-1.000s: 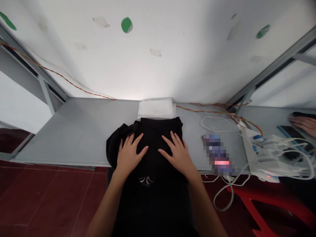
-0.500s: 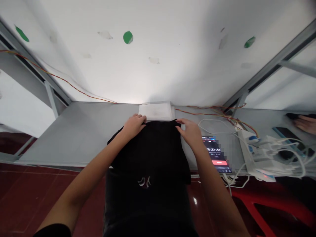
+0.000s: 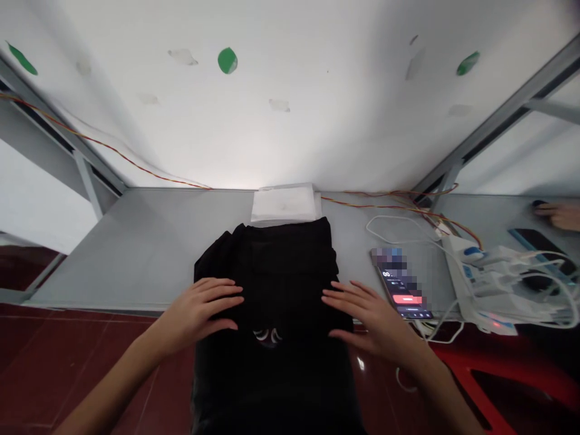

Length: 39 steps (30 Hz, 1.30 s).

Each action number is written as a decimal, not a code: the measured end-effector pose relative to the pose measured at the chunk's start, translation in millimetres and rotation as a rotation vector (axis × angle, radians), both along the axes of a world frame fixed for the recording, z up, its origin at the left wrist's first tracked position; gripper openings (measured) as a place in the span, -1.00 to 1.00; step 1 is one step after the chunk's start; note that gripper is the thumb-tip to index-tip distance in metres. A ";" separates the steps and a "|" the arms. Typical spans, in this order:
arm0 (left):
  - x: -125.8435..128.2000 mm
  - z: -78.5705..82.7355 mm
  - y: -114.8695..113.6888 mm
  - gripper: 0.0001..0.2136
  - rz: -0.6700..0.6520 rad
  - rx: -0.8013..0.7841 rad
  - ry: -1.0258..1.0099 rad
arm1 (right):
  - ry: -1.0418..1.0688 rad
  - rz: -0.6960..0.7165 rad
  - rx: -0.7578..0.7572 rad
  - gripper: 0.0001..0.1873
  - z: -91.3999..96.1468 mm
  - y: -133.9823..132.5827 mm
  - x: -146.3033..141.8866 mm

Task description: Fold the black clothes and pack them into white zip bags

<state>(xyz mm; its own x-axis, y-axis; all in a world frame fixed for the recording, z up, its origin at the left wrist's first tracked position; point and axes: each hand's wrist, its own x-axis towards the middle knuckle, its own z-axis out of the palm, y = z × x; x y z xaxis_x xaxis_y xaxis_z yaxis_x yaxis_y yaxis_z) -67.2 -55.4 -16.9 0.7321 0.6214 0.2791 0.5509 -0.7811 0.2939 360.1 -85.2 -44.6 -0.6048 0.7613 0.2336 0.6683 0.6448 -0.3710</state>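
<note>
A black garment lies on the grey table in front of me, with wrinkles along its left side and a layered band near its far edge. Its exact kind is not clear. Over its left side is my left hand, open, fingers pointing inward. My right hand is open too, at the garment's right side, fingers stretched toward the middle. Whether the fingertips press on the cloth I cannot tell. Nothing is held in either hand. Just beyond the garment's far edge sits a white flat packet.
A phone with a lit screen lies right of the garment. Beyond it is a white power strip with several plugs and cables. Another person's hand shows at far right. A red stool stands below the table.
Both hands have let go of the garment's far edge and drawn back toward me, opening over its sides. The cloth's far part now shows folds. The other person's hand has shifted slightly.
</note>
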 end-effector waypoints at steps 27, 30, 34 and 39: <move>55.5 -7.6 -9.9 -0.74 0.883 0.103 -0.327 | 0.101 -0.210 0.090 -0.60 14.6 23.4 -141.0; 80.5 -17.0 -42.9 -0.66 1.008 -0.178 -0.766 | -0.004 -0.173 0.047 -0.45 8.5 33.1 -169.6; 103.0 -19.0 -66.1 -0.51 0.991 -0.620 -1.516 | -0.046 -0.252 -0.023 -0.42 -8.7 53.6 -169.9; 100.6 -15.3 -51.2 -0.60 0.913 -0.826 -1.675 | 0.000 -0.264 -0.054 -0.43 -18.2 56.1 -163.5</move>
